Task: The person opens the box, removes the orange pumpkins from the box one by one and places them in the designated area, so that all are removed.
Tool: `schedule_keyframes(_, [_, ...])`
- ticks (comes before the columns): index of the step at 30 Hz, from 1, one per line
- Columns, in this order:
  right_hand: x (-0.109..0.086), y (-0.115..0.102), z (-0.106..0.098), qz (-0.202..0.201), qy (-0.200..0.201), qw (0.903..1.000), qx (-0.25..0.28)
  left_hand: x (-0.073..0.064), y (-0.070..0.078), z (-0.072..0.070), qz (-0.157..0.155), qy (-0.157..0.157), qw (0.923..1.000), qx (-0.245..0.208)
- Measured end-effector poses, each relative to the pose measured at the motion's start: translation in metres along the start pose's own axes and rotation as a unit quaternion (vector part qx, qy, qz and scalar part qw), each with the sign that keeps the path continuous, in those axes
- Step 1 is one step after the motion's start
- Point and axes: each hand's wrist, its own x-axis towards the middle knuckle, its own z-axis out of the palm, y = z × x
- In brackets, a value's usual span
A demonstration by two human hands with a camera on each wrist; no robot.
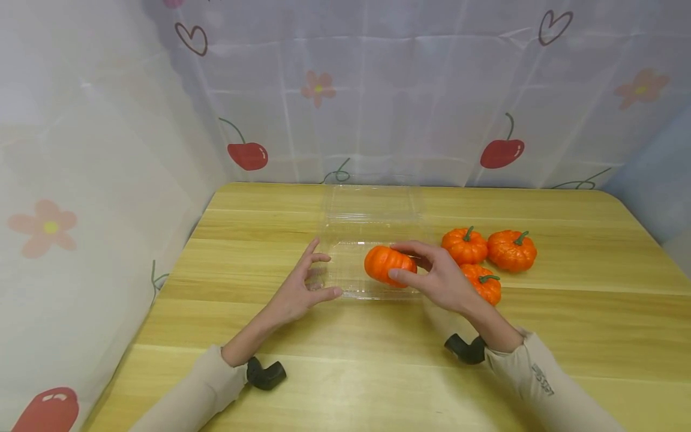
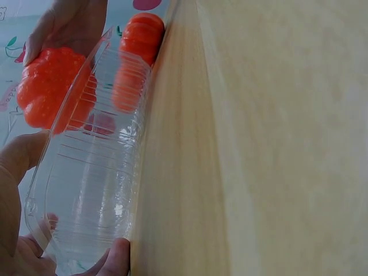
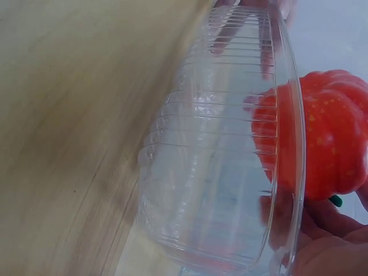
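Note:
My right hand [image 1: 439, 279] grips a small orange toy pumpkin [image 1: 382, 264] between thumb and fingers, over a clear plastic clamshell container [image 1: 348, 294]. In the right wrist view, the pumpkin [image 3: 336, 135] shows at the container's rim [image 3: 296, 115], partly seen through the wall, with a bit of green stem below it. My left hand [image 1: 294, 294] is at the container's left end, its thumb and fingers spread around that side. Through the clear wall, the left wrist view shows some of its fingertips [image 2: 118, 256] low by the table.
Three more orange pumpkins with green stems, one at the back [image 1: 464, 246], one farther right [image 1: 513, 251] and one in front [image 1: 484, 287], sit right of the container. Its raised lid [image 1: 372, 201] reaches toward the patterned curtain [image 1: 399, 108] behind the wooden table [image 1: 351, 372].

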Motion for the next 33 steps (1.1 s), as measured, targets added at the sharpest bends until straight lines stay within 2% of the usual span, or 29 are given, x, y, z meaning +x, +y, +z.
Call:
schedule_keyframes(6, [-0.005,-0.003,0.001,0.001,-0.008,0.9996,0.028,0.000,0.000,0.000,0.000,-0.002,1.0000,-0.002])
schedule_keyframes(19, [-0.012,-0.007,-0.005,-0.010,-0.002,0.9999,-0.011,-0.001,0.000,-0.001,0.004,-0.001,1.0000,0.004])
schedule_keyframes(25, [-0.018,-0.007,-0.009,0.007,0.000,0.9998,-0.018,-0.001,0.000,-0.001,0.005,-0.003,1.0000,0.005])
schedule_keyframes(33, [-0.027,-0.007,-0.012,0.021,0.003,0.9998,0.001,0.000,-0.001,-0.001,0.006,-0.005,1.0000,0.005])
